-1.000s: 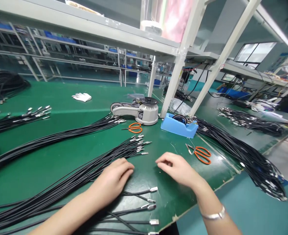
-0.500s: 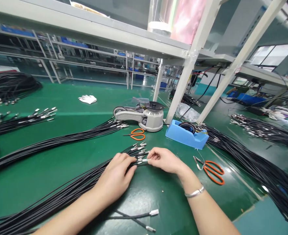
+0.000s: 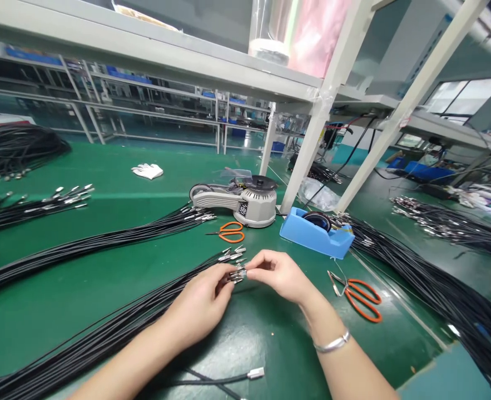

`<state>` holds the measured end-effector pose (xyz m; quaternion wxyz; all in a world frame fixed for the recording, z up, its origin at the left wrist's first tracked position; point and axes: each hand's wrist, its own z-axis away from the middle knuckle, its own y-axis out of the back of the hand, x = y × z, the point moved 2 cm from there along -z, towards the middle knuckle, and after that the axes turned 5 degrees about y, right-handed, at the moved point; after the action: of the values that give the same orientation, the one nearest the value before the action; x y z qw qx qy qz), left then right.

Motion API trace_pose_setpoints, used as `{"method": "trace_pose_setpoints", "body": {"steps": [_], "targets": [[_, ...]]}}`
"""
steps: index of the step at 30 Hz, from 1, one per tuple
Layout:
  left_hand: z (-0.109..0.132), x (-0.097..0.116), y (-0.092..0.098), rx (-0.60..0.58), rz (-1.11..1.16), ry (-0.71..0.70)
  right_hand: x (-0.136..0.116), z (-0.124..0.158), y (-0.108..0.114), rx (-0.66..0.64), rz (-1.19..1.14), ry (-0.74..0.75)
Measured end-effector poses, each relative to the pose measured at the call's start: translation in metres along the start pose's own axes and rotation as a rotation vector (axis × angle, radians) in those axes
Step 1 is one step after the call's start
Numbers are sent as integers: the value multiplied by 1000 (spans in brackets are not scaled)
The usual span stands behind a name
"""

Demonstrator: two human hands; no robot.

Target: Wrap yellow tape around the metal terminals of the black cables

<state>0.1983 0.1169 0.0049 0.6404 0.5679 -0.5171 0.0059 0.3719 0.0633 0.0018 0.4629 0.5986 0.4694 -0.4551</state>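
Observation:
A long bundle of black cables (image 3: 115,322) with silver metal tips runs across the green table (image 3: 87,278) from lower left to centre. My left hand (image 3: 201,305) lies over the bundle near its end, fingers curled around several cables just behind the tips. My right hand (image 3: 276,273) pinches the silver tips (image 3: 237,273) of those cables from the right. Both hands meet at the tip end, slightly above the table. A silver bracelet sits on my right wrist.
Orange scissors (image 3: 360,290) lie right of my right hand; another orange pair (image 3: 229,231) lies behind the bundle. A grey tape dispenser machine (image 3: 245,200), a blue tape holder (image 3: 316,233), more cable bundles left (image 3: 103,239) and right (image 3: 437,283), a loose cable (image 3: 228,379), white glove (image 3: 147,170).
My hands came forward from flat on the table to the cable tips and closed on them. They now hold the tips a little nearer to me.

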Motion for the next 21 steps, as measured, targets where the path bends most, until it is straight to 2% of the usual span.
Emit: {"method": "trace_pose_setpoints", "body": {"steps": [5, 11, 15, 21], "targets": [[0, 4, -12, 85, 126, -107, -5, 2, -3, -9, -94, 36], [4, -2, -12, 196, 130, -178, 0, 1, -7, -5, -159, -40], [7, -8, -15, 227, 33, -255, 5, -2, -12, -20, -193, -78], [8, -18, -24, 344, -147, -427, 15, -3, -12, -55, -198, -168]]}}
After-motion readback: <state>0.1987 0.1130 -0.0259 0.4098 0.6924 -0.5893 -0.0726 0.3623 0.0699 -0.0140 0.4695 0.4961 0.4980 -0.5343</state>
